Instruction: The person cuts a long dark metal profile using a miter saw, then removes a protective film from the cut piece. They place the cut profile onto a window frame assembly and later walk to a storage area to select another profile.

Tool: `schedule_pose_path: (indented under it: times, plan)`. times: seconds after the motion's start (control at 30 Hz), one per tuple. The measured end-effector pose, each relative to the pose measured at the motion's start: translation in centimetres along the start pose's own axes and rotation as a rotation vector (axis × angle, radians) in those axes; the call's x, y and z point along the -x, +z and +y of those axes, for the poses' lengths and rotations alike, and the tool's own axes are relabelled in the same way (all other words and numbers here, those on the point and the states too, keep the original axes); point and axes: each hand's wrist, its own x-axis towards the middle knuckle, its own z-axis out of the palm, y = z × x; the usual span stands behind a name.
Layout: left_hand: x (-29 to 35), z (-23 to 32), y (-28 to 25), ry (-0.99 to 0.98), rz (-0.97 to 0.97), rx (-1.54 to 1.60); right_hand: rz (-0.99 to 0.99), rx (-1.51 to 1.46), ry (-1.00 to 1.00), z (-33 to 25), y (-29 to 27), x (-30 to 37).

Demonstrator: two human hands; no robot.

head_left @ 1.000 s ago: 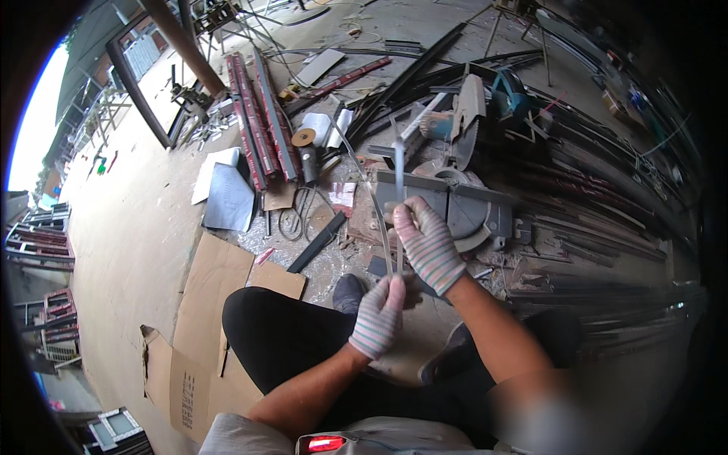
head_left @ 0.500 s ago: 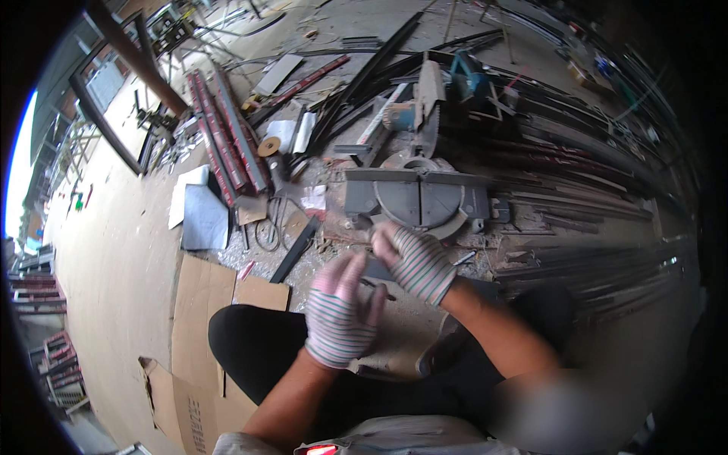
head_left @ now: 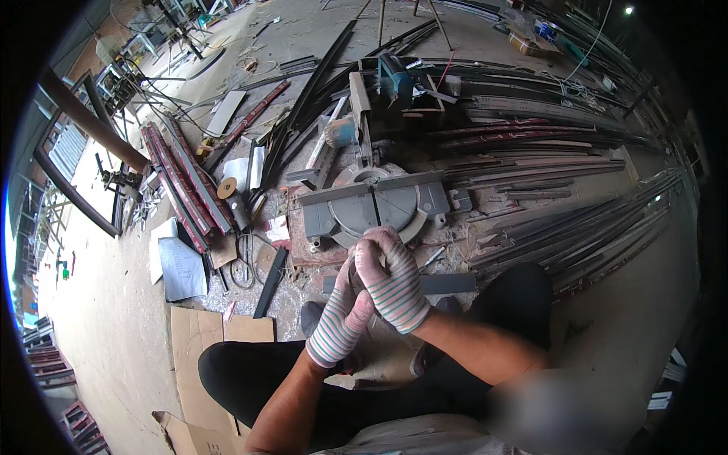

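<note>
My left hand (head_left: 340, 320) and my right hand (head_left: 391, 287), both in white knitted gloves with green and pink stripes, meet in front of the mitre saw (head_left: 322, 218). The right fingers are curled at the top, pressed against the left fingers. Both hands look closed round something small and dark that the gloves mostly hide; I cannot make out what it is. Beyond them stands the saw's grey slotted base and fence, with its blade and motor behind. A flat dark grey bar (head_left: 451, 283) lies crosswise on the ground past my hands.
Long dark metal profiles (head_left: 584, 235) lie heaped on the right. To the left are red-wrapped profiles (head_left: 176, 189), paper sheets (head_left: 182, 269), an angle grinder (head_left: 238, 208) and a short dark strip (head_left: 271, 282). Cardboard (head_left: 196, 341) lies beside my left knee.
My hands, apart before, have come together, the left moving up to the right one. The view has shifted, so the saw now appears further left and lower.
</note>
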Motion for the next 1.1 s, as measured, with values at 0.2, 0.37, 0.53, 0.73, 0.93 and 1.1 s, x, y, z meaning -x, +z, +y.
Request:
schedule_pose_path:
  times: [0.2,0.37,0.53,0.73,0.93,1.1]
  plan:
    - [0.5,-2.5,0.6,-0.092,0.091,-0.106,0.008,-0.389,0.381,0.0,0.4,0.6]
    - [0.9,-2.8,1.1,-0.269,0.086,-0.046,0.030,-0.511,0.652,1.2,1.0,0.9]
    - [0.3,-5.7,0.8,-0.206,0.101,0.035,0.109,-0.449,0.622,3.1,0.8,0.4]
    - [0.2,-4.5,1.3,-0.093,0.030,0.045,0.046,-0.454,0.564,3.8,0.7,-0.4]
    - [0.2,-4.2,1.0,-0.256,0.009,-0.067,0.081,-0.520,0.565,2.2,-1.5,-2.1]
    - [0.9,-4.8,0.9,-0.423,-0.160,-0.059,0.163,-0.488,0.547,1.0,-1.7,-2.7]
